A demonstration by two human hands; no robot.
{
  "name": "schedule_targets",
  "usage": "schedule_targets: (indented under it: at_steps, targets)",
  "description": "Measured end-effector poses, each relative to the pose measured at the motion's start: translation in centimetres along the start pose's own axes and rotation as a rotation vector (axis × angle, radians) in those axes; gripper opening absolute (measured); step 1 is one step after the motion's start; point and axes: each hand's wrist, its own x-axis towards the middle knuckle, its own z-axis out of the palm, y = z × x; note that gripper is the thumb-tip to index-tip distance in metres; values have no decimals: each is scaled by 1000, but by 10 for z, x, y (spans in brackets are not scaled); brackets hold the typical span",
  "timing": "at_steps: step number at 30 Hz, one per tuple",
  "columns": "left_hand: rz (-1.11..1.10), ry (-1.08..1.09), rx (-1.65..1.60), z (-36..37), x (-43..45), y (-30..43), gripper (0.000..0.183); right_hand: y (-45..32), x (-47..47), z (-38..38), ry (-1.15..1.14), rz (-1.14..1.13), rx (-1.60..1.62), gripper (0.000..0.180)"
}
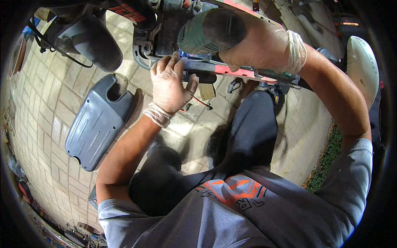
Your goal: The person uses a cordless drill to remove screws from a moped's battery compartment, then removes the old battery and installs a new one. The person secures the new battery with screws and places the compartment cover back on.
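Observation:
My right hand (259, 46), in a thin translucent glove, is closed around a green and black power drill (211, 32). The drill's body hides its front end and my right fingers. It is held over the open floor section of a scooter-like vehicle (192, 65), where a black battery-like box (169, 28) sits. At the near frame edge rests my gloved left hand (169, 86), fingertips on the rim beside the drill and thumb held apart. A bluish light shows just beyond those fingertips. On the paving to the left lies a dark grey plastic floor cover (97, 124).
The vehicle's dark fender (96, 46) and a black cable (65, 55) are at upper left. A pale seat (361, 68) stands at far right. A small wooden block (207, 91) and loose wire leads (201, 103) lie under the frame. Grass (327, 158) borders the paving.

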Motion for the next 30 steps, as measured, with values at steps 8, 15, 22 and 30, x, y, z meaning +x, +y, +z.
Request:
schedule_targets:
  at_steps: [8,15,22,30]
  targets:
    - [-12,-34,3,0,2,-1,49,-8,9,-7,34,-30,159,21]
    - [35,-74,29,-7,5,2,49,-29,15,-15,-153,229,-200,23]
    - [-498,-315,-587,-163,3,23,31,-2,-56,-15,10,14,316,34]
    - [-913,150,-423,-244,-84,71,14,90,-64,276,-326,-33,1021,47]
